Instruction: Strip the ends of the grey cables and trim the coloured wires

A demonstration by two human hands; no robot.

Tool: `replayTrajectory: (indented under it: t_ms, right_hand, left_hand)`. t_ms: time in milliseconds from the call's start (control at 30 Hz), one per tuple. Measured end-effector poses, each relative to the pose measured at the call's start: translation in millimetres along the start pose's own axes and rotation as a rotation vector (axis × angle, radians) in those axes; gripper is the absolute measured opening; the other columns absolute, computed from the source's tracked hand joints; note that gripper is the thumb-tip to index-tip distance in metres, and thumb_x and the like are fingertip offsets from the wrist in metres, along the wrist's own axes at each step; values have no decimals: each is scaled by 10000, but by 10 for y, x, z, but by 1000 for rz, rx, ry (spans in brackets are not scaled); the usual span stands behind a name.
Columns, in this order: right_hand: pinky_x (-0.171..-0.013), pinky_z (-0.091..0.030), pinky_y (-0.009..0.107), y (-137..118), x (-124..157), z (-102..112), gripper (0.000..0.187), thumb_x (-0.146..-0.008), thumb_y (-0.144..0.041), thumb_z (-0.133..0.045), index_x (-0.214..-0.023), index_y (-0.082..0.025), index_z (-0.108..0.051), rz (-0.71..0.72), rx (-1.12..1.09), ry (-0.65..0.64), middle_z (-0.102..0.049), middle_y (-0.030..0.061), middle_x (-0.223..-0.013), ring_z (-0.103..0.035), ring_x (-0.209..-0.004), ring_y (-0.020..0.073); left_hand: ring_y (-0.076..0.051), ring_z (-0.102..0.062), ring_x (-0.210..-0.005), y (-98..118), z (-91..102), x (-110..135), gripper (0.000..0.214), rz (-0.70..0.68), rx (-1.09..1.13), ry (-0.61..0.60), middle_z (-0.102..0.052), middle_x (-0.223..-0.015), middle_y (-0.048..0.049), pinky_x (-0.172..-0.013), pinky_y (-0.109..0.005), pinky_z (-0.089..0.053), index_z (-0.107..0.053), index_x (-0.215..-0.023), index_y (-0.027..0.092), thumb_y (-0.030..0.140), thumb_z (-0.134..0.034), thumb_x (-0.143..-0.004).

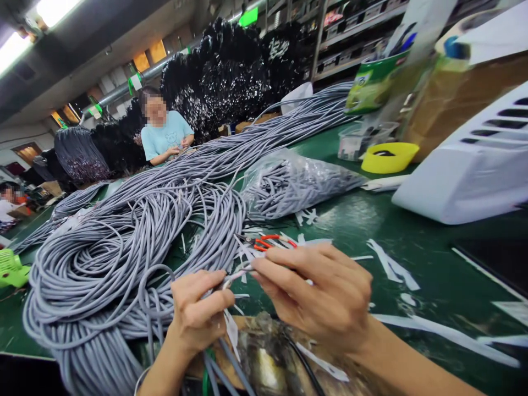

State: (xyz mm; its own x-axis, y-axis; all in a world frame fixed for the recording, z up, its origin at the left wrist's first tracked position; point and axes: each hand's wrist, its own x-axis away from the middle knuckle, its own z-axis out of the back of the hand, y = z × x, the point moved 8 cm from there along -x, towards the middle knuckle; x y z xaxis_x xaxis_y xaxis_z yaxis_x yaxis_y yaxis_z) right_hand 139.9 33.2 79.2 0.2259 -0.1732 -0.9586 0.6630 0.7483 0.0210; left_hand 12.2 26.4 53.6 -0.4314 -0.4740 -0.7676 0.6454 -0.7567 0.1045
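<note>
My left hand (198, 311) is closed round a grey cable, close to its stripped end. Thin pale wires (238, 273) stick out of that end, and the fingertips of my right hand (319, 291) pinch their tips. Just beyond my hands lies a pair of cutters (266, 242) with red-orange handles. A large coil of grey cables (111, 258) spreads over the bench to the left of my left hand. Below my hands sits a worn block-like fixture (268, 363), partly hidden and blurred.
White strips (390, 264) litter the green bench (350, 220). A clear bag of short grey pieces (297, 184) lies behind the cutters. To the right stand a yellow ring-shaped holder (390, 158) and a white slotted housing (462, 170). Across the bench sits a person in light blue (169, 135).
</note>
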Motion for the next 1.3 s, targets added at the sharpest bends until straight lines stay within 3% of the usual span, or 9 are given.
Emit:
replayTrajectory:
  t_ms: [67,167,267,400,567,700,800,967,1300]
  right_hand:
    - [-550,-342,245,43,-12,-58,130,-852,-257,-504,-848,-190,-615,-33,50,-64,-668,34,-738,-554,-551,102]
    - [-494,-303,237,155,28,-194,303,-884,-326,-451,-685,-184,-630,-168,61,-195,-632,8,-634,-502,-471,82]
    - [-460,-270,242,61,86,-230,402,-891,-258,-436,-514,-181,-555,-159,-11,-176,-511,-18,-460,-421,-407,81]
    - [-457,-254,257,-238,152,-163,360,-848,-125,-475,-497,-170,-545,22,-72,-62,-449,-29,-406,-369,-402,87]
    - [-460,-262,256,-206,125,-149,343,-861,-136,-445,-539,-180,-557,-37,-130,-83,-478,-24,-432,-380,-416,91]
    - [-511,-306,251,-48,49,-119,321,-912,-326,-394,-742,-160,-610,-132,-13,-91,-577,8,-535,-476,-477,110]
    - [-557,-323,253,-3,23,-99,366,-935,-325,-321,-757,-152,-592,-147,81,-92,-614,34,-589,-524,-540,123]
    - [-550,-275,274,-51,33,-142,292,-871,-151,-419,-616,-191,-556,-89,102,-138,-563,-8,-516,-472,-496,115]
    - [-566,-289,264,-65,63,-210,329,-878,-164,-413,-594,-194,-576,-86,68,-178,-573,-5,-519,-461,-504,113]
  left_hand:
    - [-143,-610,-621,-27,-36,6,301,30,41,-24,-689,-801,-62,-563,-241,-459,-634,-837,226,0,-478,-713]
    - [-140,-614,-670,-227,-101,12,326,271,83,-47,-667,-789,-44,-625,-232,-473,-599,-1014,215,32,-496,-766]
    - [-147,-590,-657,-382,-187,32,241,459,63,-120,-634,-751,-42,-617,-237,-465,-638,-908,190,59,-480,-783]
    - [-144,-548,-620,-459,-176,44,208,561,161,-101,-593,-684,-27,-562,-223,-434,-621,-739,175,9,-498,-714]
    - [-137,-502,-615,-426,19,38,100,487,248,113,-526,-652,-4,-559,-227,-409,-586,-685,177,79,-602,-698]
    - [-125,-481,-586,-376,106,55,97,417,132,203,-484,-612,15,-554,-231,-397,-595,-669,180,95,-629,-702]
    - [-119,-485,-581,-355,99,53,103,409,91,199,-492,-618,17,-552,-229,-405,-604,-688,181,83,-634,-700]
    - [-118,-493,-554,-369,95,42,80,477,95,198,-509,-603,14,-518,-221,-408,-624,-663,181,109,-644,-692]
    - [-109,-479,-526,-404,23,61,58,556,164,150,-525,-584,14,-484,-205,-385,-651,-653,178,124,-666,-669]
